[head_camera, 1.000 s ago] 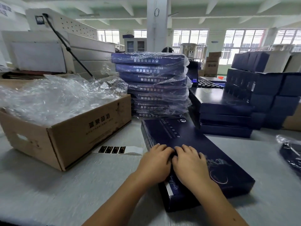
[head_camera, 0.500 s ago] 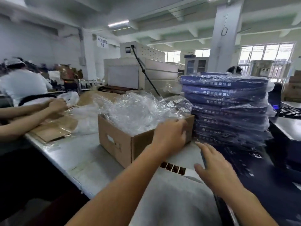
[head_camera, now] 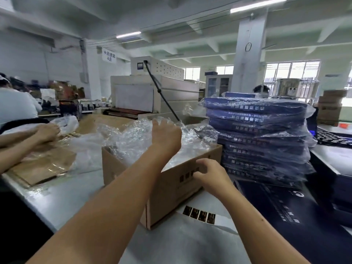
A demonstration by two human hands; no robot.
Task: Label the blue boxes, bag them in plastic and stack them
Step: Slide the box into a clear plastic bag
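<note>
Lower right, nearest: unbagged blue box [head_camera: 285,216] flat on table [head_camera: 66,197], lid up, no hand on it. Judged stiff card, long & flat, some weight, so take it by both long edges. Glossy lid prob. slippy once in film. Just left of it, label strip [head_camera: 200,217] w/ four dark stickers, by the carton's foot. Mid-frame: R hand [head_camera: 207,174], fingers loosely curled at front wall of carton [head_camera: 171,191], holding nothing. Above it, L hand [head_camera: 165,136] over carton mouth, fingertips sunk in plastic bags [head_camera: 131,138]; can't tell if pinching one. Bags thin, crinkly, near weightless: pinch a single layer at an edge. Carton heaped w/ them. Just beside, right: stack of bagged boxes [head_camera: 261,138], film loose at ends, may slide.
</note>
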